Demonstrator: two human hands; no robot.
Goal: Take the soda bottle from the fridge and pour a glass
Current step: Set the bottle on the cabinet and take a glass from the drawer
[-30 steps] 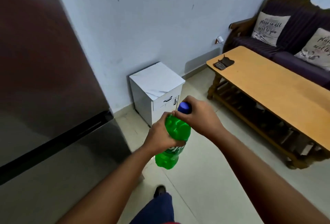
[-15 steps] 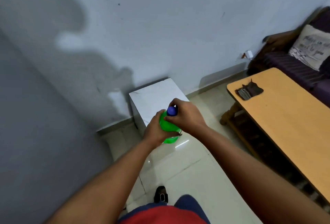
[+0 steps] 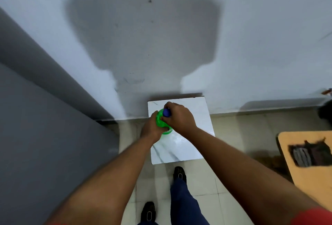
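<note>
A green soda bottle with a blue cap stands upright over the white marble-patterned top of a small cabinet; I see it from above. My left hand wraps the bottle's shoulder from the left. Closed around the blue cap from the right are the fingers of my right hand. Whether the bottle's base touches the cabinet top is hidden. No glass is in view.
The grey fridge side fills the left. A pale wall with my shadow rises behind the cabinet. A wooden coffee table with a dark pouch is at the right edge. My feet stand on the tiled floor.
I have stepped up to the white cabinet and my view tilted down. The bottle moved from over the floor to over the cabinet top, both hands keeping their hold.
</note>
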